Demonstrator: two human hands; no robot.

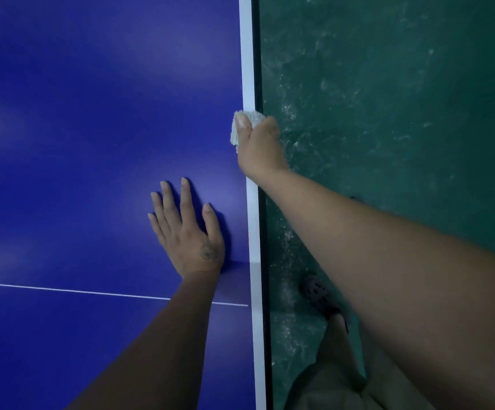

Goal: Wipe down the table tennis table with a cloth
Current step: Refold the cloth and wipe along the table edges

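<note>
White cloth (246,124) is pinched by thumb & curled fingers of the right hand (259,147), centre frame, over the edge of the table (92,113); left hand (186,232) is laid flat below, fingers spread, prob. for support.

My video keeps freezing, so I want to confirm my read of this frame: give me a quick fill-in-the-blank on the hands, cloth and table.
1. The right hand grips the cloth against the table's ____ border stripe.
2. The left hand rests palm-down on the ____ tabletop.
3. The thin line across the tabletop passes under the ____ forearm.
4. The floor beside the table is ____.
Missing words: white; blue; left; green.
</note>
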